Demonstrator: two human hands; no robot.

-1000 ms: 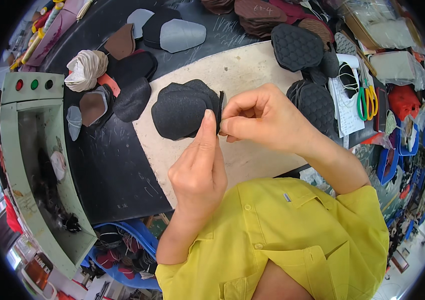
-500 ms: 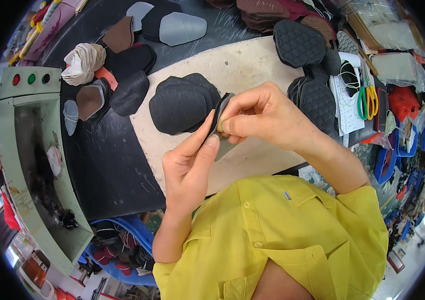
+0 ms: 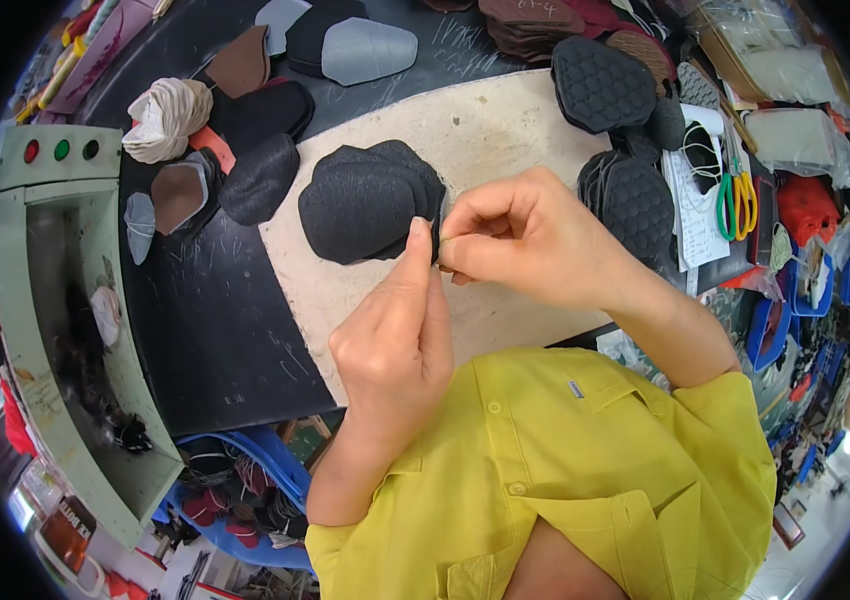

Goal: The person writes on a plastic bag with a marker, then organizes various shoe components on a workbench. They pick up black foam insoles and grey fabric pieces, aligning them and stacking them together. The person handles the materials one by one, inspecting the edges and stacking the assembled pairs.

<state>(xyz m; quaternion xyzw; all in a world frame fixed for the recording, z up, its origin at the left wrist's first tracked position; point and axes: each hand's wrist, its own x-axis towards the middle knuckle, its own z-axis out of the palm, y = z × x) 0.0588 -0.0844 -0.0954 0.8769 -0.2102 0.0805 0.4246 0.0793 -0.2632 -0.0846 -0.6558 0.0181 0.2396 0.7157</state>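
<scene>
A black fabric piece (image 3: pixel 436 238) is turned edge-on, so only a thin dark strip of it shows. My left hand (image 3: pixel 393 325) grips it between thumb and fingers, covering much of its face. On its other side, my right hand (image 3: pixel 533 238) is closed in a pinch at the edge of the same piece; what exactly lies between the fingertips is hard to see. Just beyond my left fingertips lies a loose stack of black rounded fabric pieces (image 3: pixel 355 208), on a pale cream board (image 3: pixel 505 125).
Quilted black pads (image 3: pixel 625 205) are piled at the board's right edge, beside papers and scissors with green and yellow handles (image 3: pixel 742 205). White cloth pieces (image 3: pixel 167 120) and dark and brown cut pieces lie left. A green metal machine box (image 3: pixel 55 160) stands far left, a blue basket (image 3: pixel 280 460) below.
The black piece has turned more edge-on and its face is now hidden. My left hand has rolled and shifted slightly right, while my right hand stays pinched near the piece's edge.
</scene>
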